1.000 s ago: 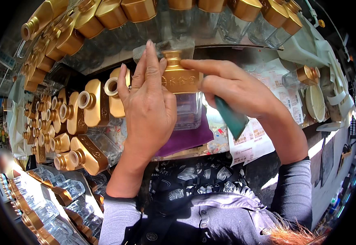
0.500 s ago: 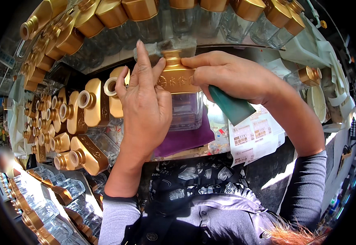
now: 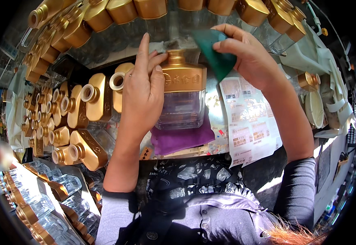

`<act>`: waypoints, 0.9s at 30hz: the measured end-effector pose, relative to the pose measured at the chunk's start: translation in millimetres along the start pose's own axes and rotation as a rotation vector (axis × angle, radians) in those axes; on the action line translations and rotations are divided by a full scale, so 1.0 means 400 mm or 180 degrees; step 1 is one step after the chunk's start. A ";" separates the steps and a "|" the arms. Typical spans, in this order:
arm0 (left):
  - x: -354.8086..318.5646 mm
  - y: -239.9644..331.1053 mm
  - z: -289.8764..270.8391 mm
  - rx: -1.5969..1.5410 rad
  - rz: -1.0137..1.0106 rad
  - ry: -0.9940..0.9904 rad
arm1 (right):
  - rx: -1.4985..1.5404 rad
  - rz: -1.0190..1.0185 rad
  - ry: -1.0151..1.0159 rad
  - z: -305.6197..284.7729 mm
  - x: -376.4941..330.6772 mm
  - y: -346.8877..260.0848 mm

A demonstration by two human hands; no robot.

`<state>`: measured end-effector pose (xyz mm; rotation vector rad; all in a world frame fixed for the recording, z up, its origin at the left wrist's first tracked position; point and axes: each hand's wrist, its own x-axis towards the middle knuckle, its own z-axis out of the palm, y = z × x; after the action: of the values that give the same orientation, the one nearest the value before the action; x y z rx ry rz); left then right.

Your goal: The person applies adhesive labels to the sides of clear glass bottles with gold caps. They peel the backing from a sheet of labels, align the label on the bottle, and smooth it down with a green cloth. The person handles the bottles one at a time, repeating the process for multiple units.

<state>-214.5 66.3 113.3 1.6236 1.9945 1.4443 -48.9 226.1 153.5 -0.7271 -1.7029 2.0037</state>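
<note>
A clear glass bottle with a gold shoulder and neck [image 3: 186,83] stands upright in front of me, raised lettering on its gold part. My left hand [image 3: 143,87] is at its left side, thumb and some fingertips against the shoulder and neck, index finger stretched upward; its grip is partly hidden. To the right and apart from the bottle, my right hand [image 3: 247,53] pinches a flat dark green scraper [image 3: 212,55], slightly blurred. Under the bottle lies a purple cloth [image 3: 182,143].
Sheets of printed labels [image 3: 251,130] lie right of the bottle. Gold-shouldered bottles [image 3: 98,98] crowd the left, and another row [image 3: 151,8] lines the far side. One bottle [image 3: 308,81] lies at the right near a pale round dish [image 3: 314,110]. More bottles [image 3: 43,200] fill crates lower left.
My right hand has left the bottle and moved up and right, carrying the green scraper with it. My left hand stays beside the bottle.
</note>
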 end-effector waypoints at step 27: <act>0.383 0.482 -0.127 0.0901 0.0991 0.0911 | 0.1681 -0.0218 0.0487 -0.125 -0.504 0.082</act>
<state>-182.5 151.0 347.8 2.0202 2.2664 1.6410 140.5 135.2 140.4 -0.6025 -1.0263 2.1493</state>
